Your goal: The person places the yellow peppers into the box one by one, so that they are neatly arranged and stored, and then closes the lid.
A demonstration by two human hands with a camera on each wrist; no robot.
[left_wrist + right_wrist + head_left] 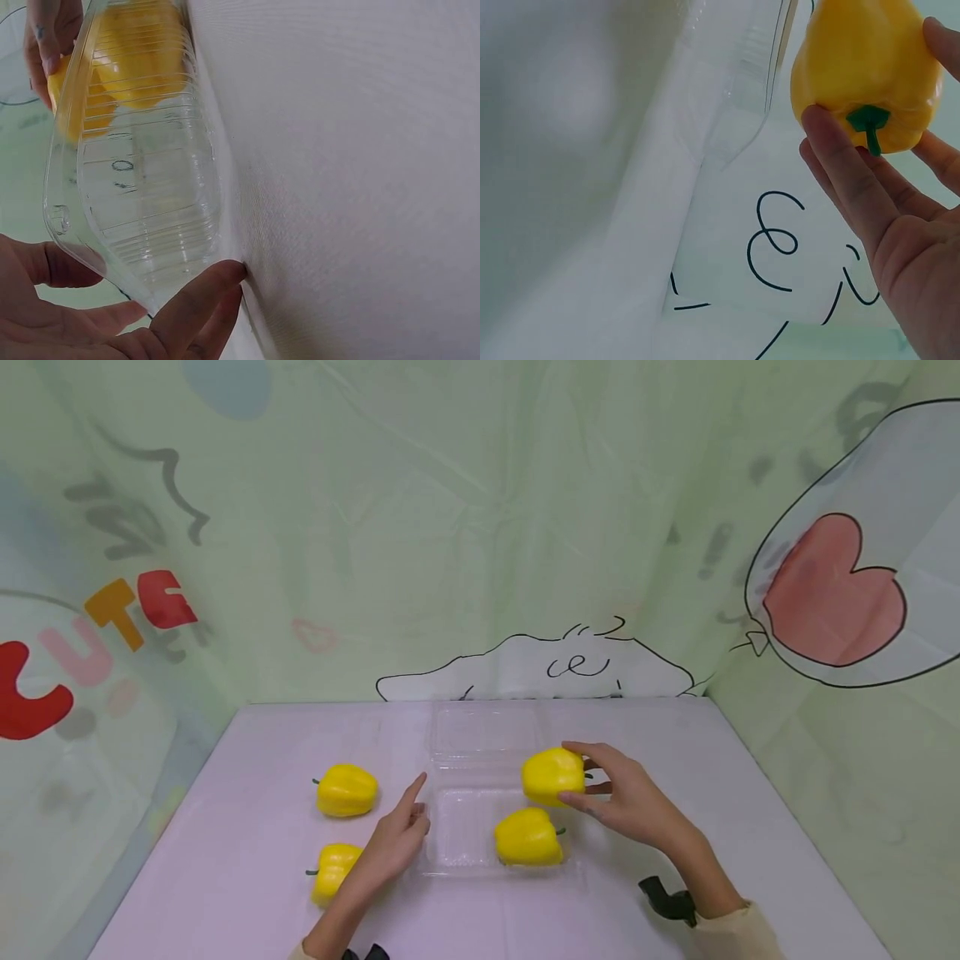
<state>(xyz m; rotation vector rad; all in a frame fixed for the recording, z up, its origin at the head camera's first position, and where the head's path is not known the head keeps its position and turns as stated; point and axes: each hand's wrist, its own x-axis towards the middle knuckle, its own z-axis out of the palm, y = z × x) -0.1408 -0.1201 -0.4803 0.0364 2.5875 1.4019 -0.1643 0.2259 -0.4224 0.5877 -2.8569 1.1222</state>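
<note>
My right hand (637,802) grips a yellow bell pepper (551,775) near its green stem, above the right part of a clear plastic container (463,831). In the right wrist view, fingers and thumb spread around the held pepper (866,67). Inside the container, at its right end, sits another yellow bell pepper (528,837). My left hand (397,839) is at the container's left edge, index finger extended. Seen from the left wrist, its fingers (199,304) lie low beside the container wall (150,217); whether they press on it is hard to tell.
Left of my left hand lie a yellow bell pepper (347,790) and, nearer, a second pepper (333,868) partly covered by my forearm. The container's clear lid (487,731) lies opened toward the back. A printed curtain (450,527) stands behind the white table (262,852).
</note>
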